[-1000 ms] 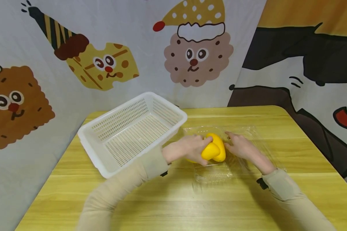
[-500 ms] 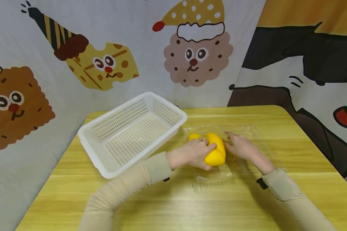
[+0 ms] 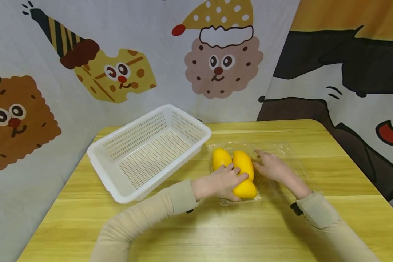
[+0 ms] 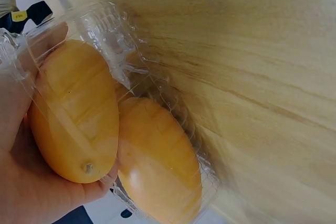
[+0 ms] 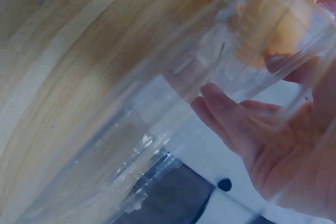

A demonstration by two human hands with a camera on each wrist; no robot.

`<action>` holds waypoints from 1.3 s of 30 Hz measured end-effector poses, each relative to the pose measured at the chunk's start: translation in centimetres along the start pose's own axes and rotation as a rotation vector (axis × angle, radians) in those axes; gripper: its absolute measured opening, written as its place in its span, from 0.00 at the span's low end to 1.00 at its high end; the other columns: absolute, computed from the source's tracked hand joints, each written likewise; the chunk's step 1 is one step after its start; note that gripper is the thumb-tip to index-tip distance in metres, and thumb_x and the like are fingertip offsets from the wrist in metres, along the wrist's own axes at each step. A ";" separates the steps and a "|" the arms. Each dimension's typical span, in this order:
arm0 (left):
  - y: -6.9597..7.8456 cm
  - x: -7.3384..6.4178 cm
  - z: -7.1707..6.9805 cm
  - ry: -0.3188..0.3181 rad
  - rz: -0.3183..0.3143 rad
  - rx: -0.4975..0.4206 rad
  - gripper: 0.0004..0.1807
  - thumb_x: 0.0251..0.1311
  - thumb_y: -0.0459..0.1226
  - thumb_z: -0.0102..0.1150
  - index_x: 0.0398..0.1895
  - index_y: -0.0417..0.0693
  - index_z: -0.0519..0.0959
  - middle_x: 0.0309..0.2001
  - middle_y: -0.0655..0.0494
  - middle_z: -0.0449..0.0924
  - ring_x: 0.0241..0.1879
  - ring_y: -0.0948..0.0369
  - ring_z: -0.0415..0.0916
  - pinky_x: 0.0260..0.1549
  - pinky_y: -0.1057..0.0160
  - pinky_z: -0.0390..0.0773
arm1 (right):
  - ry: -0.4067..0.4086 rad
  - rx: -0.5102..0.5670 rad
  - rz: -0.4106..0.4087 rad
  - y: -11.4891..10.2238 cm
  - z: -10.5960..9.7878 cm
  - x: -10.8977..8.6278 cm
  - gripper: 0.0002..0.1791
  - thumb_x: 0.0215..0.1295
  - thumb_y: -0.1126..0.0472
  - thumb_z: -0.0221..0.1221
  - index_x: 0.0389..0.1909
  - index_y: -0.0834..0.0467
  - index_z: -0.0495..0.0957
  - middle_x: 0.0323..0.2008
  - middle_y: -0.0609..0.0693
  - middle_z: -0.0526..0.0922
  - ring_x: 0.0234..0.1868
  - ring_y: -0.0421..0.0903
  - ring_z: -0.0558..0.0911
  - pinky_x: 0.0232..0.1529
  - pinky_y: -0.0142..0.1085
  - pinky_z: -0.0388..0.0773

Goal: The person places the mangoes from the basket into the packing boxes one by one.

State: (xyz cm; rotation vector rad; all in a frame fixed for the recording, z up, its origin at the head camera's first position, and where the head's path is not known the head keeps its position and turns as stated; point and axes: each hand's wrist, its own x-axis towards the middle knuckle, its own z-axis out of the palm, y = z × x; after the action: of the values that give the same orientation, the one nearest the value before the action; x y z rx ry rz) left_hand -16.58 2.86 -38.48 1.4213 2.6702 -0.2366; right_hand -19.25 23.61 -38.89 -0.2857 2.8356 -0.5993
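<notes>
Three yellow mangoes sit together in a clear plastic clamshell box [image 3: 227, 202]: one back left [image 3: 221, 157], one at the right [image 3: 243, 162] and one in front [image 3: 246, 190]. My left hand [image 3: 220, 183] grips the front mango, fingers over its top and thumb low on the near side. In the left wrist view, this mango [image 4: 79, 114] shows through the plastic beside a second mango [image 4: 160, 161]. My right hand [image 3: 273, 167] is at the box's right side, thumb and fingers spread. Its fingertips [image 5: 212, 93] touch the clear plastic; the thumb is close to a mango.
A white perforated basket [image 3: 147, 185] stands empty to the left of the box. The clear lid [image 3: 283, 147] lies folded out to the right, under my right hand. All this is on a wooden table [image 3: 209, 236], with a cartoon-printed cloth [image 3: 170, 83] hanging behind it.
My left hand has moved the gripped mango toward the front of the box and down. The back left mango has come into full sight. My right hand has stayed in place.
</notes>
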 end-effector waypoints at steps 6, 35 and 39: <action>0.1 0.0 0.2 0.007 -0.006 -0.015 0.42 0.53 0.62 0.59 0.69 0.57 0.60 0.61 0.51 0.71 0.60 0.53 0.68 0.55 0.54 0.75 | -0.005 0.009 0.007 -0.1 0.0 0.0 0.34 0.69 0.58 0.50 0.70 0.71 0.52 0.58 0.77 0.69 0.12 0.39 0.63 0.13 0.29 0.66; -2.1 -2.5 1.9 0.427 -0.271 -0.294 0.18 0.63 0.39 0.56 0.53 0.38 0.75 0.47 0.47 0.79 0.46 0.55 0.75 0.54 0.58 0.74 | 0.041 0.007 -0.038 0.5 0.5 -0.1 0.33 0.70 0.56 0.49 0.70 0.69 0.54 0.61 0.76 0.66 0.13 0.41 0.65 0.18 0.34 0.68; -2.7 -3.1 2.3 0.450 -0.387 -0.320 0.24 0.59 0.38 0.60 0.55 0.33 0.72 0.52 0.41 0.76 0.50 0.52 0.74 0.49 0.61 0.79 | 0.046 -0.002 -0.048 0.6 0.4 -0.1 0.33 0.70 0.55 0.49 0.69 0.69 0.55 0.61 0.75 0.67 0.18 0.43 0.69 0.22 0.35 0.68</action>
State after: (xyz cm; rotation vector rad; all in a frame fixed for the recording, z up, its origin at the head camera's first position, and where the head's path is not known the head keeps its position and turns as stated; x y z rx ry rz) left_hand -17.01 -1.60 -39.95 0.9413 3.1311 0.5232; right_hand -19.16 23.97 -39.51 -0.3451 2.8812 -0.6201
